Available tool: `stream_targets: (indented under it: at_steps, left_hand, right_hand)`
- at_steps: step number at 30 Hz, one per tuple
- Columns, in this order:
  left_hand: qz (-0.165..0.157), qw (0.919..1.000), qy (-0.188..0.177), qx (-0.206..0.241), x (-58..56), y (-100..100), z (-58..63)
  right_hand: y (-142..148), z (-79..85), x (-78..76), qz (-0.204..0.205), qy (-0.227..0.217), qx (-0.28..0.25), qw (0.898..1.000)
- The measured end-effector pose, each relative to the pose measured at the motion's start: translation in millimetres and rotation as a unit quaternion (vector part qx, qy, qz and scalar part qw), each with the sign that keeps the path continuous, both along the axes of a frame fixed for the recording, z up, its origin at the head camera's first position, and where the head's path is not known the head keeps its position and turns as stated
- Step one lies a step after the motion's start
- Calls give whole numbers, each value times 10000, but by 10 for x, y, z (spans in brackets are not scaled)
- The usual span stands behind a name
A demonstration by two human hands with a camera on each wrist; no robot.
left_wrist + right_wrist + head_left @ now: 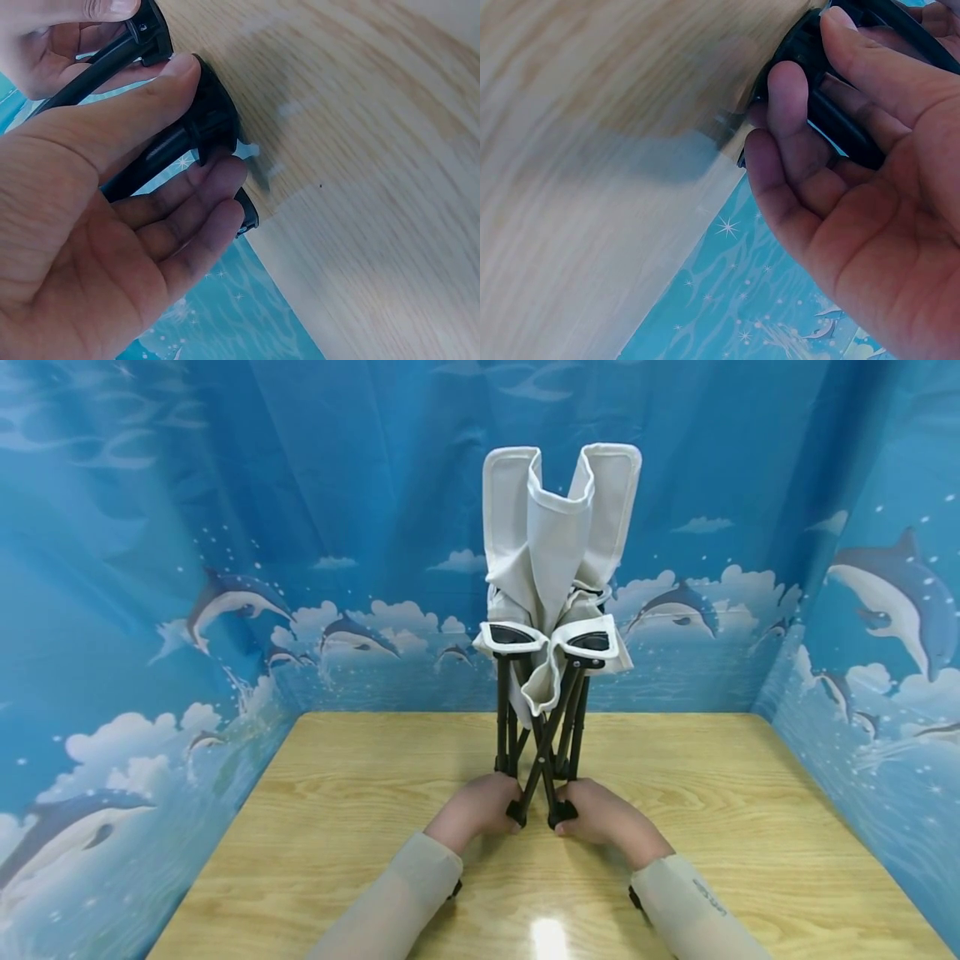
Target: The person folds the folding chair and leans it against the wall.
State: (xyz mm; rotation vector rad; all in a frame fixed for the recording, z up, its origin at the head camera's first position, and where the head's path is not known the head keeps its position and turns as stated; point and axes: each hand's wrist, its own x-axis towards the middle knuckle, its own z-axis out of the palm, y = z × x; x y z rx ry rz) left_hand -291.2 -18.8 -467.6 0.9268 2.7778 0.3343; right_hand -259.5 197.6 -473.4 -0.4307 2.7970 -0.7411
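Observation:
A folding camp chair (558,539) with pale grey fabric and black legs stands upright on the table, bunched nearly closed. Its two front legs cross in an X low down. My left hand (486,810) grips the foot of the left front leg, thumb and fingers around the black plastic foot (214,112) in the left wrist view. Opposite it, my right hand (600,814) holds the right front foot (799,49), its fingers curled about it in the right wrist view. The rear feet are partly hidden behind the hands and front legs.
A pale wood-grain table (360,793) lies under the chair. Blue curtains (360,510) printed with dolphins and clouds hang behind it and along both sides. Light reflects off the table's near part.

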Motion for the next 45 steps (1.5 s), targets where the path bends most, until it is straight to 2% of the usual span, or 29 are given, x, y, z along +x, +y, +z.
stream_targets:
  at_steps: [10,18,27,33,45]
  left_hand:
    - [30,10000,92,-24,-3,8,8]
    - [-5,10000,1,-15,-20,10,3]
    - [61,9999,-74,37,-33,14,18]
    - [74,10000,16,1,-69,13,3]
    - [214,9997,-91,66,-124,28,-9]
  right_hand:
    - [0,6,-14,69,79,-53,9999]
    - [6,-54,-47,69,18,-84,9999]
    - [1,-40,-54,-63,24,-2,10000]
    - [7,-27,-70,-52,88,-7,9999]
    - [10,-15,-122,-88,34,25,10000]
